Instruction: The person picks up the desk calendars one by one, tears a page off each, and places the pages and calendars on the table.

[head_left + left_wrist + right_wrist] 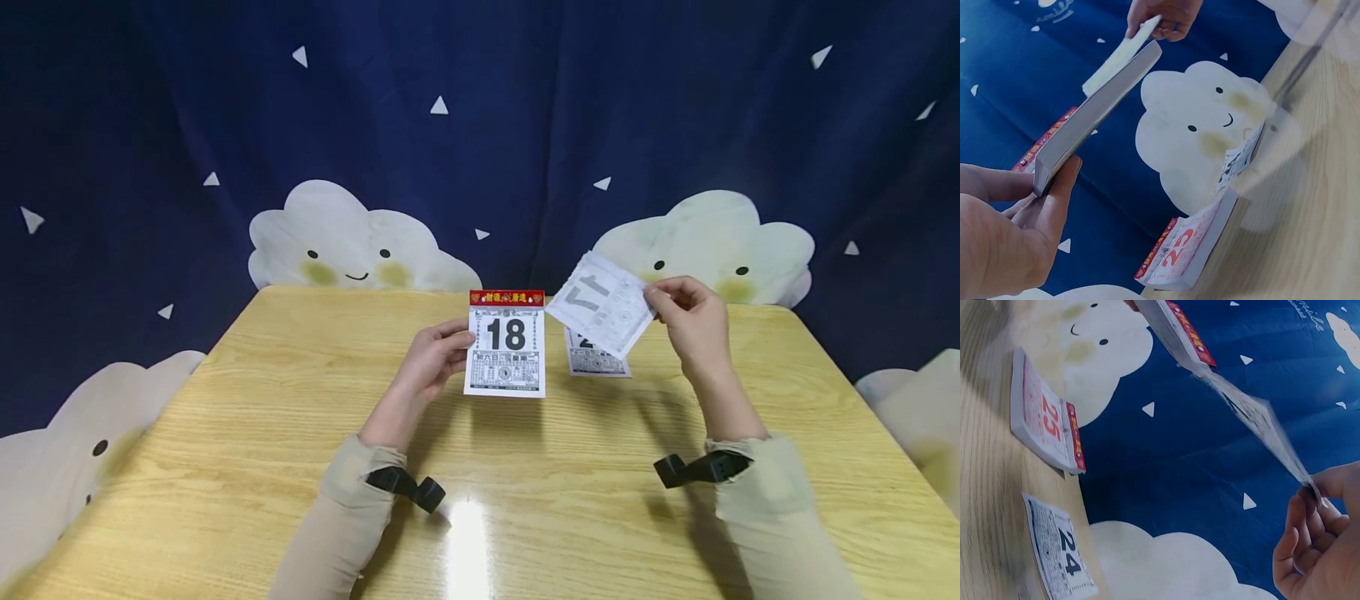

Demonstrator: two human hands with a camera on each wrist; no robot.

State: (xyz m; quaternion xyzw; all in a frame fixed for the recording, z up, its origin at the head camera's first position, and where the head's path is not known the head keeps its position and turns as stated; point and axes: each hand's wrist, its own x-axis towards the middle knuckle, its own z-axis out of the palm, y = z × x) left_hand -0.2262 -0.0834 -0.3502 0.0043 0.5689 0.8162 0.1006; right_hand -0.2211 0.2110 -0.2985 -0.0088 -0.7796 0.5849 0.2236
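Observation:
My left hand [433,357] grips a tear-off calendar [505,375] by its left edge, raised above the table. Its red header is at the top and its front page reads 18. Between the thumb and fingers of my right hand [696,323] is a loose calendar page [618,312]. A reversed 17 shows through the thin paper, which tilts with its far corner right at the held calendar's right edge. In the right wrist view this sheet [1260,422] stretches from the fingers toward the calendar's corner.
A second calendar [1041,415] reading 25 lies on the wooden table [225,467], hidden in the head view behind the raised one. Beside it lies a loose page [1054,550] reading 24. A dark blue curtain [517,125] with clouds and triangles hangs behind the table.

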